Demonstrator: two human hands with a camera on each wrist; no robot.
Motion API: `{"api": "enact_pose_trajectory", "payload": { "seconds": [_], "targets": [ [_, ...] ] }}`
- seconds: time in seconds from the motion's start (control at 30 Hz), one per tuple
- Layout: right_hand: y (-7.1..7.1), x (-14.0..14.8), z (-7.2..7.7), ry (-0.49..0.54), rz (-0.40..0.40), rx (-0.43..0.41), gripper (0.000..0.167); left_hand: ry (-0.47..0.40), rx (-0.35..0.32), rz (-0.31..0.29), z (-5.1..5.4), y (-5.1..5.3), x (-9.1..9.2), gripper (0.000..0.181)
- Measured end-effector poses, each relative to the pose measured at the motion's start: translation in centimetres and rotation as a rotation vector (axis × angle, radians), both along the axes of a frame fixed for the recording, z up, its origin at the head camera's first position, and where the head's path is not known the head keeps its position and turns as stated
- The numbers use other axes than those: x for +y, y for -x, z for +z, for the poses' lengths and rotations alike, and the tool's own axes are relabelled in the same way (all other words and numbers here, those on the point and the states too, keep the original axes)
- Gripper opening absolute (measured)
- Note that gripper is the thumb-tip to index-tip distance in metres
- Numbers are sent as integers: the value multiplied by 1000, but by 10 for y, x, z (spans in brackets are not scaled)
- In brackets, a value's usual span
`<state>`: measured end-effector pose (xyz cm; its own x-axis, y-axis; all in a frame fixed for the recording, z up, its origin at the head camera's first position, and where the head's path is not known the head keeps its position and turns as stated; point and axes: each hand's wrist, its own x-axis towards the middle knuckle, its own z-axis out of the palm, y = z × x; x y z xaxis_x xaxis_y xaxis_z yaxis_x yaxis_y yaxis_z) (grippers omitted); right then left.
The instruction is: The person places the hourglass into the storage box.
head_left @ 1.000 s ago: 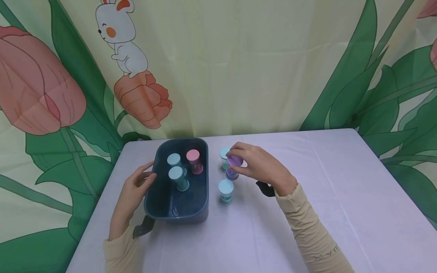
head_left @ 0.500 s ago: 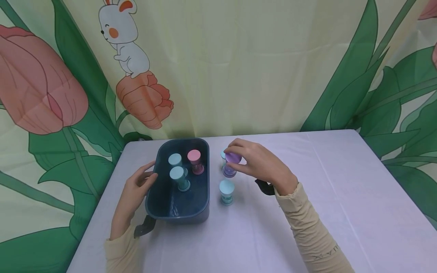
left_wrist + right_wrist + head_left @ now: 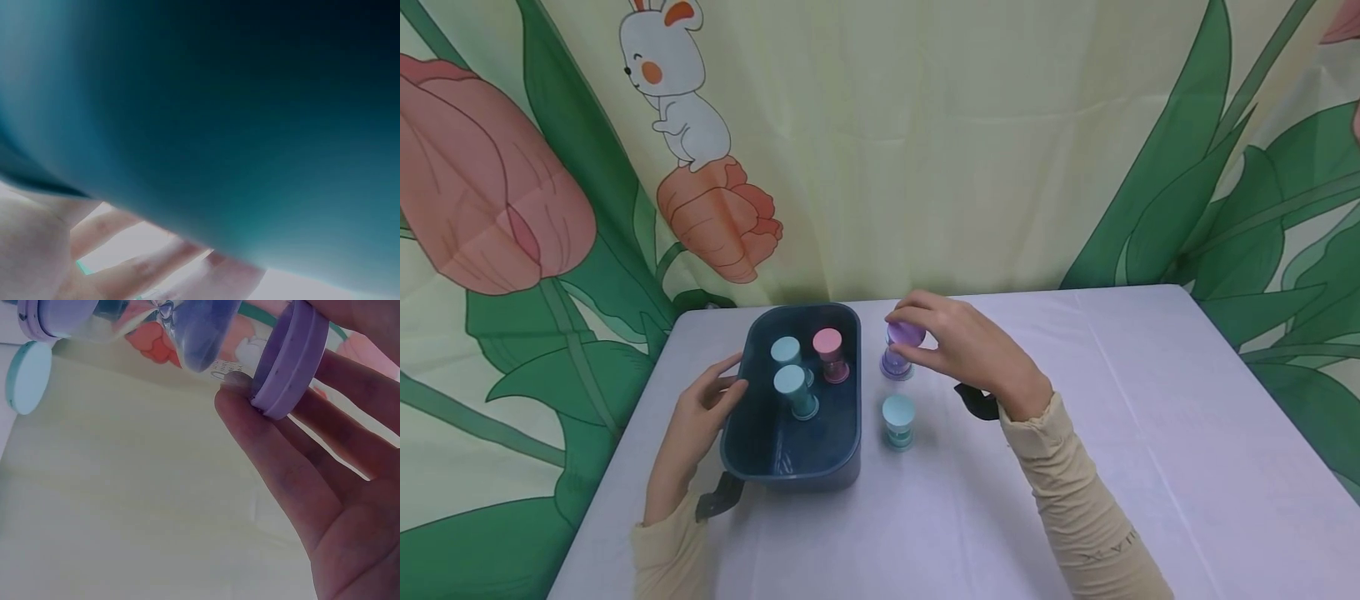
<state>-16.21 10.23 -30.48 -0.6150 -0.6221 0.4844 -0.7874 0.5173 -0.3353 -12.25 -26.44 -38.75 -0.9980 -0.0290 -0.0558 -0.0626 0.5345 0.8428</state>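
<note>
My right hand (image 3: 966, 348) pinches the upper cap of a purple hourglass (image 3: 897, 360), which is almost upright, right of the bin. In the right wrist view, thumb and fingers hold the purple cap (image 3: 292, 362) of the clear-bodied hourglass. A light-blue hourglass (image 3: 898, 421) stands on the table nearer me. Another blue one behind the purple hourglass is hidden. My left hand (image 3: 696, 417) rests against the left side of the dark blue bin (image 3: 820, 482), fingers fairly straight. Inside the bin are two blue hourglasses (image 3: 796, 390) and a pink hourglass (image 3: 831, 354).
A white cloth (image 3: 1037, 483) covers the table, reaching well to the right of the bin. Behind its far edge hangs a curtain (image 3: 925, 167) printed with tulips, a rabbit and a carrot. The bin's wall (image 3: 219, 125) fills most of the left wrist view.
My right hand has moved a little left and away from me with the purple hourglass, covering the blue one behind it. The left hand stays against the bin.
</note>
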Motion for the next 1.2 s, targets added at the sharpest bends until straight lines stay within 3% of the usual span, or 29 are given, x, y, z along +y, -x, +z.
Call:
{"api": "enact_pose_trajectory", "payload": {
  "seconds": [0.43,1.2],
  "targets": [
    [2,-8,10,34,-2,6,28,0,0,0,2,0,0,60],
    [8,-29,15,73,2,39,36,-10,-7,-4,5,-1,0,59]
  ]
}}
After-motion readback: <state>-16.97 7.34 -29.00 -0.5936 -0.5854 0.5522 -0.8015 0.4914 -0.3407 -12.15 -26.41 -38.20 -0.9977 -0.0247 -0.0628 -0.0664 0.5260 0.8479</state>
